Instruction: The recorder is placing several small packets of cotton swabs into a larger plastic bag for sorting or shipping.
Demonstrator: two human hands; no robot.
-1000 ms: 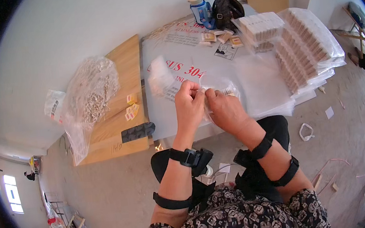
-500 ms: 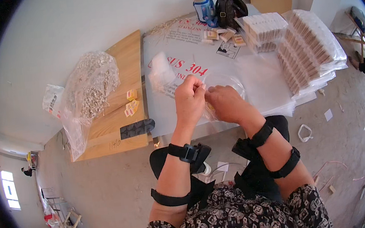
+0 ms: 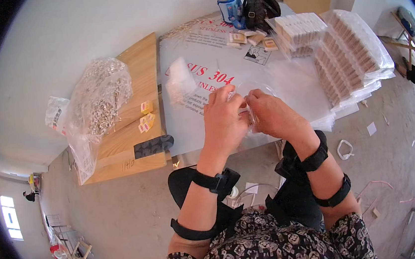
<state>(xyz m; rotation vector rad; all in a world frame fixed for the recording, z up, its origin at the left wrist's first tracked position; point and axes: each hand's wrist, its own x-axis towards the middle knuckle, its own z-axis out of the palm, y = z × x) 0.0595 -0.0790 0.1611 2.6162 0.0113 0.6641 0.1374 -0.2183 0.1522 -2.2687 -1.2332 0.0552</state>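
My left hand (image 3: 226, 120) and my right hand (image 3: 277, 115) are close together over the near part of the table. Between them is a thin clear plastic piece (image 3: 253, 115); its exact kind is hard to make out. My right hand is closed on it with the fingers bent. The curled fingers of my left hand grip its other side, with the index finger lifted. Behind the hands a curved clear plastic edge (image 3: 258, 85) shows. Left of them lies a pile of small clear bags (image 3: 180, 79).
At right stand stacks of bagged cotton swabs (image 3: 345, 56) beside flat clear bags (image 3: 296, 88). A big bag of loose swabs (image 3: 100, 100) and small yellow-and-white packs (image 3: 146, 120) lie on the wooden board (image 3: 145, 75). A bottle (image 3: 227, 7) and black backpack (image 3: 260, 12) stand behind.
My hands have drawn a little apart and turned. The left fingers have loosened from a tight pinch and its index finger rises; my right hand has moved right.
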